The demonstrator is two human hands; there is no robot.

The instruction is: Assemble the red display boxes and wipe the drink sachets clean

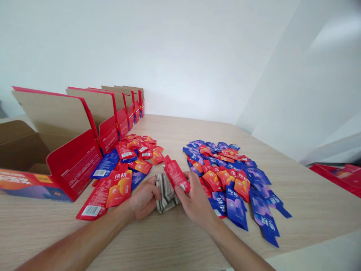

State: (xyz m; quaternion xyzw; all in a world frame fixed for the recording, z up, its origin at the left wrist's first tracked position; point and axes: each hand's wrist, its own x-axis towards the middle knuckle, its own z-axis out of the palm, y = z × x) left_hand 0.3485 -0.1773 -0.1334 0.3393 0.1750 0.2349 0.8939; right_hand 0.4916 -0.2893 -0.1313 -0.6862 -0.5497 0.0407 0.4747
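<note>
My left hand (145, 198) grips one edge of a small striped cloth pouch (166, 192) on the wooden table (175, 241). My right hand (194, 199) pinches a red sachet (176, 174) whose lower end sits at the pouch's mouth. A pile of red sachets (132, 158) lies to the left of my hands. On the right lies a pile of blue and red sachets (234, 177).
A row of open red cardboard boxes (73, 158) with raised lids stands along the table's left side, running back to the wall. Another red box (338, 175) sits off the table's right edge. White walls close the back and right.
</note>
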